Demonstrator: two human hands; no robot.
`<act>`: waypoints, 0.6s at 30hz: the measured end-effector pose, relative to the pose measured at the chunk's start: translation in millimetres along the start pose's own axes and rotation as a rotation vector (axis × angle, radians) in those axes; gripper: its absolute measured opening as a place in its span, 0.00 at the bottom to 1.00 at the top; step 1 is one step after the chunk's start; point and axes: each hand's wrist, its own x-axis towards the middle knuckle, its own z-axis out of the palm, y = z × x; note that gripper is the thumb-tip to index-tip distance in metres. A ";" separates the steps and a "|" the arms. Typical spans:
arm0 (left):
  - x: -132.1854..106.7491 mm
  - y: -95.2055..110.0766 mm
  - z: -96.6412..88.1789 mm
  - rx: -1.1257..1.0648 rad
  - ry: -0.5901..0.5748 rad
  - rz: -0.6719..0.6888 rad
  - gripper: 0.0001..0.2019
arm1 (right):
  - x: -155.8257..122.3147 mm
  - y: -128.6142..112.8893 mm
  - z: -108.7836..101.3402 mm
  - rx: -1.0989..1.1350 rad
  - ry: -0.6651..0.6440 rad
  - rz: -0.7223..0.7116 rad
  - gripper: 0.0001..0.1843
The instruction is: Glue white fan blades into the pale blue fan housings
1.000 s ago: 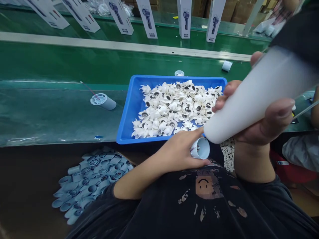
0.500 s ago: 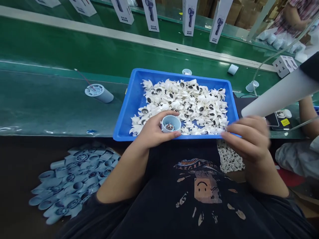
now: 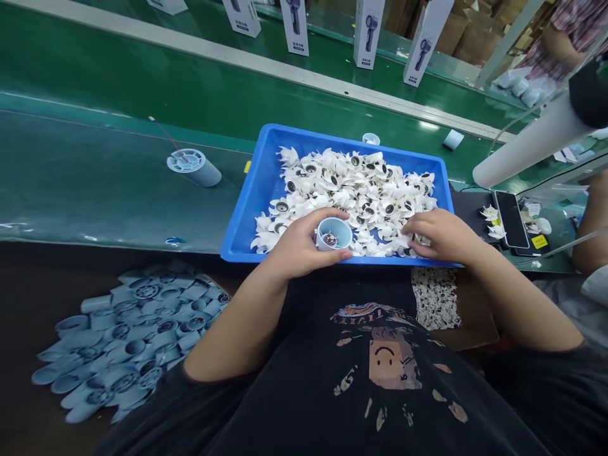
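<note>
My left hand is closed round a light blue cylindrical fan housing, its open end facing up. Inside the housing sits a small motor core with copper-coloured windings. My right hand reaches over the near right part of the blue tray, fingers curled down with the tips on a white fan impeller. The fingers partly cover that impeller. A heap of white fan impellers, several with dark round hubs, fills much of the tray.
A fan housing with a wire lies left of the tray. Many blue housings are piled below left. On the right are a white tube, a phone and another person's arm. Product boxes line the back.
My right hand has moved left and up from beside the white tube into the tray of impellers. My left hand still holds the housing. The view has shifted slightly.
</note>
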 end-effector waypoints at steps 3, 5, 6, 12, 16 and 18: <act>-1.8 -2.1 4.5 0.011 0.014 0.109 0.30 | -0.7 -20.8 1.2 0.614 0.399 0.198 0.10; -4.4 1.8 8.9 0.066 0.004 0.204 0.29 | 2.1 -37.1 8.1 1.024 0.550 0.308 0.16; -6.1 5.3 11.3 0.099 0.001 0.250 0.27 | 4.1 -44.9 12.8 1.179 0.573 0.361 0.20; -17.9 30.8 23.5 0.253 0.046 0.432 0.24 | 10.5 -80.4 28.1 1.111 0.510 0.376 0.20; -21.4 34.3 26.0 0.350 0.064 0.509 0.21 | 8.9 -96.0 18.5 0.388 0.506 0.158 0.09; -22.8 33.2 26.8 0.384 0.066 0.538 0.21 | 9.3 -100.8 14.3 0.178 0.490 0.130 0.08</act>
